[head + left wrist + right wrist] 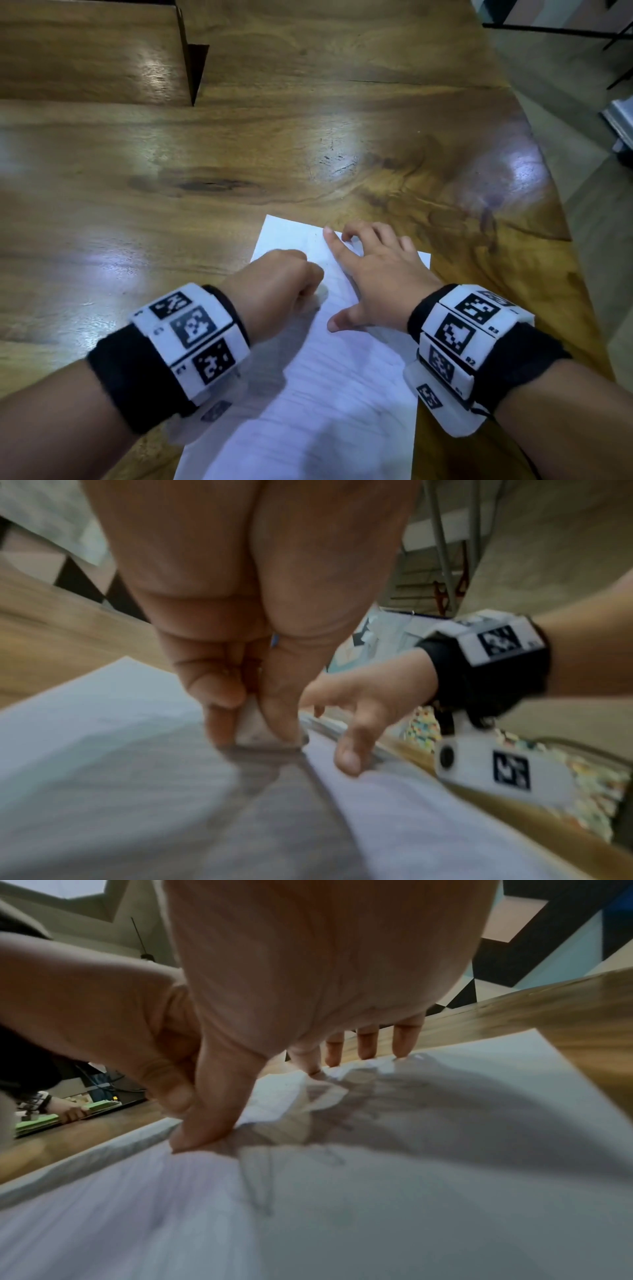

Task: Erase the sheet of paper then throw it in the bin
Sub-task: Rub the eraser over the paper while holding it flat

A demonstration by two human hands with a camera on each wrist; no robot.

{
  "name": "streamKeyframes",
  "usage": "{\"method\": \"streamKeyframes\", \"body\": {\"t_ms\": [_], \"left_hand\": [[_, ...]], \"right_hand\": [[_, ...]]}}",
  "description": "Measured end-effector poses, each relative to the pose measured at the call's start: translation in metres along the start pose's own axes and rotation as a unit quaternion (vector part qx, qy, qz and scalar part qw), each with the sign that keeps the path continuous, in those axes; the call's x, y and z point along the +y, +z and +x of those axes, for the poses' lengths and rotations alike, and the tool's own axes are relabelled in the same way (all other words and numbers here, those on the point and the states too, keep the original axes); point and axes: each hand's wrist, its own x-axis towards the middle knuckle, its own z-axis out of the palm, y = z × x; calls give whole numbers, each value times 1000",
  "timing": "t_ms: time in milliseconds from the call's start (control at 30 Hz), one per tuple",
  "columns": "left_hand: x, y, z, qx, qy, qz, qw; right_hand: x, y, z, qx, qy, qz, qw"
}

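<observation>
A wooden table [308,144] carries the sheet of paper [318,394], which lies flat at its near edge with faint pencil marks on it. The right hand [373,274] is spread wide, its fingertips [404,1042] and thumb pressing the sheet's far part down. The left hand [274,287] is curled, pinching a small pale eraser [255,729] whose lower end touches the paper.

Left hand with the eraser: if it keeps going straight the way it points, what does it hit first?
Probably the right hand: the left hand points across the paper towards its forefinger, though depth is unclear.
</observation>
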Motion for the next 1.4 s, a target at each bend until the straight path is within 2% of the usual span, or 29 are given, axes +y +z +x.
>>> {"method": "streamKeyframes", "body": {"t_ms": [133,267,367,500,567,700,733,867,900,933,1067,1100,1200,1233,1267,1367,1400], "left_hand": [[3,2,-2,18,-12,13,1000],[1,-7,0,6,-53,3,999],[-1,-24,18,68,-104,-67,990],[4,-26,40,127,-123,-70,982],[5,-19,37,116,-120,-69,984],[8,-6,12,10,-83,-67,994],[8,-8,14,13,-82,-72,994],[9,-25,48,120,-115,-60,984],[9,-25,52,122,-117,-60,984],[9,-21,50,110,-112,-59,986],[9,-7,24,-17,-75,-43,996],[8,-9,25,-7,-82,-44,996],[5,-25,42,107,-134,-62,983],[5,-28,45,122,-145,-69,980],[4,-27,45,114,-148,-71,980],[5,-18,37,18,-131,-81,988],[7,-18,37,24,-131,-90,987]], "right_hand": [[4,-3,-9,16,0,48,999],[13,2,-25,1,1,109,994],[13,4,-26,-1,-3,115,993],[12,5,-27,3,-2,113,994],[12,6,-28,3,-2,114,993],[12,6,-29,-1,-3,109,994],[13,6,-28,0,-4,109,994],[12,6,-28,4,-2,111,994],[12,6,-28,4,-2,112,994],[12,6,-28,2,-1,114,993],[13,7,-28,2,2,116,993],[12,7,-28,1,2,115,993],[12,7,-28,0,-1,118,993],[12,7,-29,1,-2,118,993],[12,7,-28,1,-2,118,993],[13,7,-28,0,-2,120,993],[13,7,-28,0,-3,119,993]]}}
